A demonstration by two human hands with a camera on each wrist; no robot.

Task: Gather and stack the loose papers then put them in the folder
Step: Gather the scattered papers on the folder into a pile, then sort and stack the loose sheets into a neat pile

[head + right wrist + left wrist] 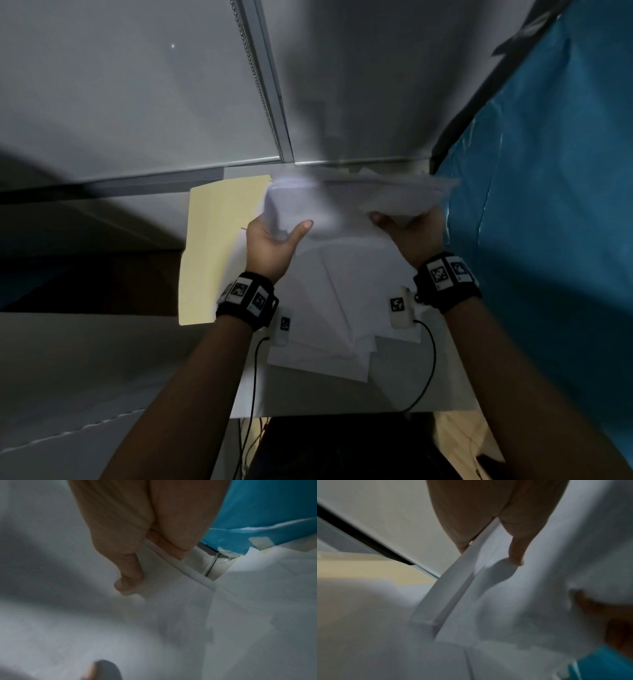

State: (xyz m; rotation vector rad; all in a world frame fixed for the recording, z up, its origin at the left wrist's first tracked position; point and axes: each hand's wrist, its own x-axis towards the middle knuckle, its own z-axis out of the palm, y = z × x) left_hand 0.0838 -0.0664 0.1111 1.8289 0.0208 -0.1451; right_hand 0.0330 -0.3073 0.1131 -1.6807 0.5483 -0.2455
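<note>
I had the sheaf of papers (342, 202) lifted, left hand (274, 240) and right hand (411, 233) each pinching a near corner, thumbs on top, to square it; more sheets (329, 308) lay below, beside the open folder (212, 246).

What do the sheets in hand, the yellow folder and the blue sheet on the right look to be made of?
Sheets: thin white matte paper, likely; the bundle bends between the left hand and right hand. Folder: pale yellow card, seemingly stiffer, lying flat, matte. Blue sheet: probably plastic film; it shows creases and a slight sheen.
</note>
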